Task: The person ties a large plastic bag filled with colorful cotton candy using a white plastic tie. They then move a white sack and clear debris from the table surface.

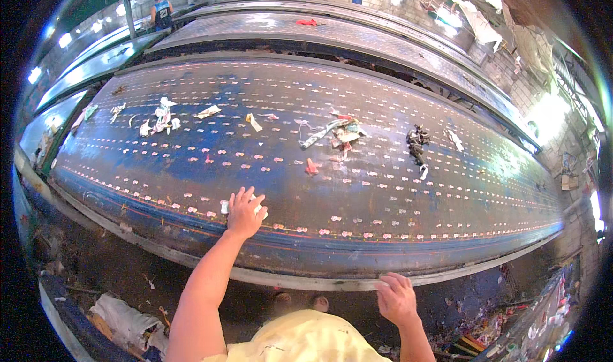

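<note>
My left hand [246, 214] reaches over the near side of a long, dark, blue-stained table [300, 199]. Its fingers bend over a small white scrap [225, 207], which shows on both sides of the hand. By the table's front edge, my right hand [397, 300] hangs with its fingers curled in. Whatever it may hold is hidden. Rows of small pale printed marks [324, 232] run along the tabletop. Farther off lie a crumpled pale cloth heap [345, 135], a small red scrap [311, 166] and a dark twisted rag [416, 146].
White rags [163, 116] and a yellowish scrap [254, 122] lie on the table's far left. More long tables [319, 27] stand behind it. A person [162, 14] is at the far left. Colourful litter [511, 327] covers the floor at lower right; a whitish cloth [124, 320] lies at lower left.
</note>
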A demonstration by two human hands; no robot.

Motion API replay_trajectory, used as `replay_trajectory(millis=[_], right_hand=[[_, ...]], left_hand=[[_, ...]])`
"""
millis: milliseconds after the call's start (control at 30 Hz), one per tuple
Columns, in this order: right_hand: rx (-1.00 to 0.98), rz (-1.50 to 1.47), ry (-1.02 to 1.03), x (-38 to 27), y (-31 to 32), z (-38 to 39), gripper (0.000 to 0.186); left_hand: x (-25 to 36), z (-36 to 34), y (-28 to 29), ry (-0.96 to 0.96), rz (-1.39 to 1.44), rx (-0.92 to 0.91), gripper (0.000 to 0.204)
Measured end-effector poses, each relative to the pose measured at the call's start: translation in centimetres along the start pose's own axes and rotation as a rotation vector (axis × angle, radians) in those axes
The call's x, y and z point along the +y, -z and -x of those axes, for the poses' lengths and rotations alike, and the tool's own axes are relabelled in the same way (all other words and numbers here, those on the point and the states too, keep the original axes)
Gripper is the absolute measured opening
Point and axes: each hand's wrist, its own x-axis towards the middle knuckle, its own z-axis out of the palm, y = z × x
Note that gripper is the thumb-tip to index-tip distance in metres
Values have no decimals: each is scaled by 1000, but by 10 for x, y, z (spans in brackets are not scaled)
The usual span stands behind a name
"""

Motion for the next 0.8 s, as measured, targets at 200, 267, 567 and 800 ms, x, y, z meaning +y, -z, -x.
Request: replay_trajectory(millis=[200,267,567,800], right_hand=[[-138,-259,310,-15,-89,-123,50],[-69,-431,323,-42,-110,-179,48],[228,-605,158,74,-199,-270,36],[584,-204,-508,313,-228,-383,34]], left_hand=[[6,-8,-7,156,125,-4,37],[34,-20,-7,440,475,-68,41],[57,-40,13,89,566,-58,71],[-8,15,11,307,-228,94,46]])
